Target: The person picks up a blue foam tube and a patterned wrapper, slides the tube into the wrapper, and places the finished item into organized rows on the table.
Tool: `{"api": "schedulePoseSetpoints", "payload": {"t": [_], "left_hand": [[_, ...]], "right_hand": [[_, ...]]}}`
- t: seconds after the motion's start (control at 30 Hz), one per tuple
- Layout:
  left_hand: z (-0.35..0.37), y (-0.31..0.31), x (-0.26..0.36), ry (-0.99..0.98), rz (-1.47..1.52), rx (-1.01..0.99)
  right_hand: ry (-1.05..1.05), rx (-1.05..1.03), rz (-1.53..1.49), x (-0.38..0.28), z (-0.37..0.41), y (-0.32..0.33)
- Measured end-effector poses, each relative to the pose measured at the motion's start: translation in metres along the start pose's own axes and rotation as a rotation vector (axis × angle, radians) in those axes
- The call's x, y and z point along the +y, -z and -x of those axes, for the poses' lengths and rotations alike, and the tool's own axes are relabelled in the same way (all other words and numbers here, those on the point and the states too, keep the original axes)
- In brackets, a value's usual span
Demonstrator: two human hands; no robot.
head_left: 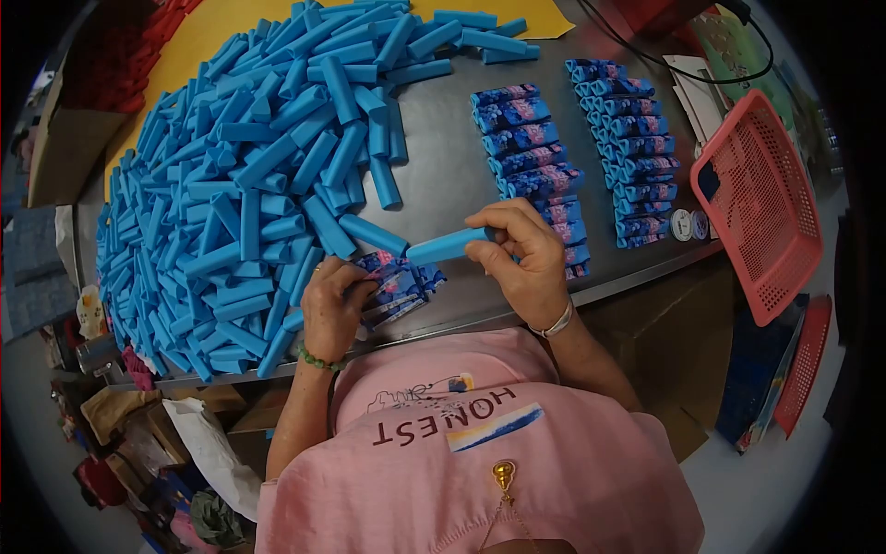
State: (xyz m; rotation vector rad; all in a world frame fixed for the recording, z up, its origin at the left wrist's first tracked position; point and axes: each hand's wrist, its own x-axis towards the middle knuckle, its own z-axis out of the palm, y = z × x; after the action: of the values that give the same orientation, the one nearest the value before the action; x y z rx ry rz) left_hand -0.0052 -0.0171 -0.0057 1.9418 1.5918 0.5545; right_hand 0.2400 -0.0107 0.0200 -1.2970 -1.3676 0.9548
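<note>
My right hand [524,258] holds a plain blue tube [446,246] by its right end, level above the grey table [443,166]. My left hand [330,309] rests near the table's front edge, its fingers on a small stack of printed blue-and-pink wrappers [399,282]. Left of both hands lies a large heap of plain blue tubes [249,175], with one loose tube [372,234] just beside the held one.
Two rows of wrapped, patterned tubes [535,166] [632,152] lie at the right of the table. A red plastic basket [761,203] leans past the right edge. Small tape rolls [688,224] sit by the rows. Yellow paper [517,14] and cables lie at the back.
</note>
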Motion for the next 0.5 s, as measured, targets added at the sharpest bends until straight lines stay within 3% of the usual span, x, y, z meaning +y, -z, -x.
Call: {"api": "schedulePoseSetpoints", "payload": {"t": [0.1, 0.23, 0.37, 0.5], "left_hand": [[0.003, -0.007, 0.003, -0.056, 0.208, 0.167], [0.004, -0.009, -0.001, -0.011, 0.391, 0.227], [-0.006, 0.007, 0.011, -0.003, 0.410, 0.033], [-0.016, 0.018, 0.022, -0.031, 0.425, -0.130]], "right_hand": [[-0.005, 0.010, -0.012, 0.003, 0.001, 0.001], [-0.115, -0.055, -0.196, 0.001, 0.000, 0.006], [-0.271, -0.097, -0.475, -0.005, -0.005, 0.010], [-0.274, -0.116, -0.492, -0.006, -0.009, 0.015]]}}
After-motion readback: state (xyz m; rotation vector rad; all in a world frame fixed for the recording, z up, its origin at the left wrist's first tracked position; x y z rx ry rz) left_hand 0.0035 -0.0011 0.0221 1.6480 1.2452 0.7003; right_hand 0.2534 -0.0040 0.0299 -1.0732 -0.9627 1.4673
